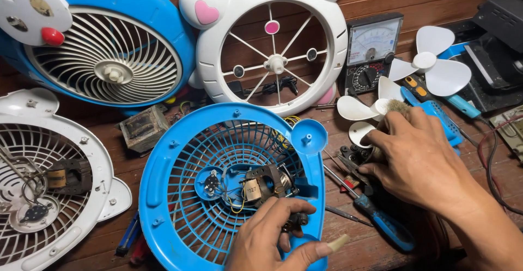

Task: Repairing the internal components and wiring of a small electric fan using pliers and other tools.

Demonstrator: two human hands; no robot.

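A blue fan grille shell (163, 195) lies open-side up on the wooden table, with a small motor (265, 186) and wires in its middle. My left hand (275, 238) rests on the shell's near rim, fingers curled on a dark part beside the motor. My right hand (422, 159) lies to the right, over small black parts, its fingers closed around a tuft of brown bristles (397, 107) next to a white fan blade (362, 110).
A blue cartoon fan front (109, 47) and a white fan frame (272, 42) lean at the back. Another white grille (49, 178) lies left. An analog multimeter (373, 50), a second white blade (436, 61), blue-handled screwdrivers (381, 222) and a small transformer (143, 129) crowd the table.
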